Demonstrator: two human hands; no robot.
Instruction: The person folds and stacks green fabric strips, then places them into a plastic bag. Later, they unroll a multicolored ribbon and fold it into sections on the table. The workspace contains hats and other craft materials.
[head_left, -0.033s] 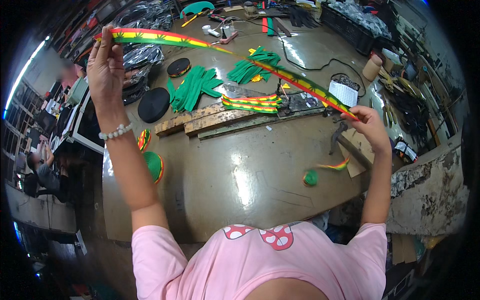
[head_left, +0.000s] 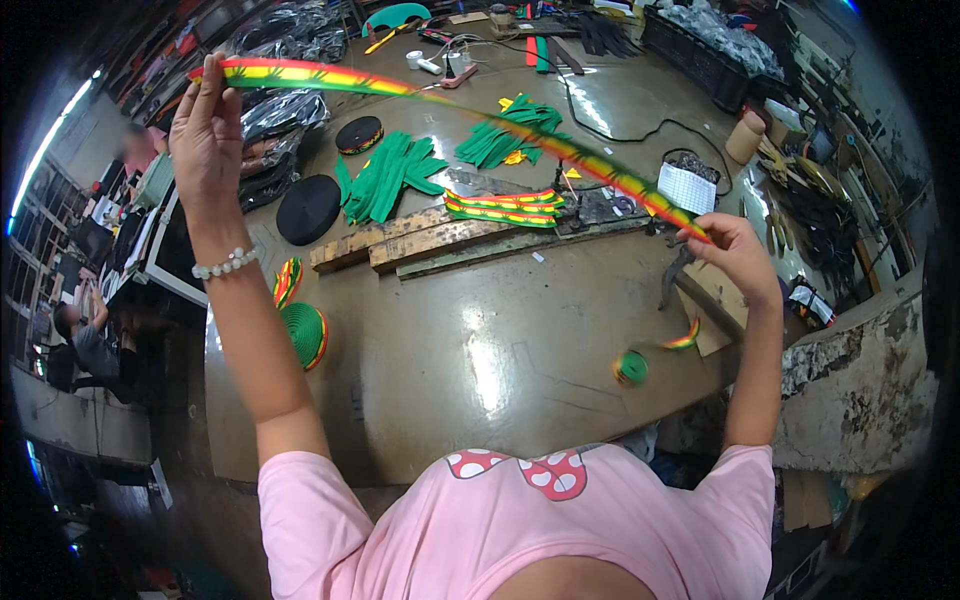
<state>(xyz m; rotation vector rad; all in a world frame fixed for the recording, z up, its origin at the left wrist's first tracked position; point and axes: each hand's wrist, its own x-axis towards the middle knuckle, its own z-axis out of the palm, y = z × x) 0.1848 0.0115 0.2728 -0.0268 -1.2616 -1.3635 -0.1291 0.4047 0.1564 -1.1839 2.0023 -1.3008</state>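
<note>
A red, yellow and green ribbon (head_left: 300,75) with dark leaf shapes stretches through the air above the table, twisted near its middle. My left hand (head_left: 208,130), raised at the far left, pinches one end of it. Lower at the right, my right hand (head_left: 735,250) grips the ribbon between thumb and fingers. Beneath the right hand, a small green roll of ribbon (head_left: 630,368) is on the table, blurred, with a loose tail beside it. A larger roll of ribbon (head_left: 305,335) lies by my left forearm, partly hidden. Cut ribbon strips (head_left: 505,208) rest in a stack mid-table.
Wooden bars (head_left: 400,240) cross the table (head_left: 430,400) ahead of me. Behind them lie green strips (head_left: 390,175) and black rolls (head_left: 308,210). A hammer-like tool (head_left: 680,275) is near my right hand. A black crate (head_left: 700,55) stands far right; people sit at the far left.
My left hand has shifted slightly left, and the ribbon between my hands has turned. The small roll has moved a little to the right and nearer to me.
</note>
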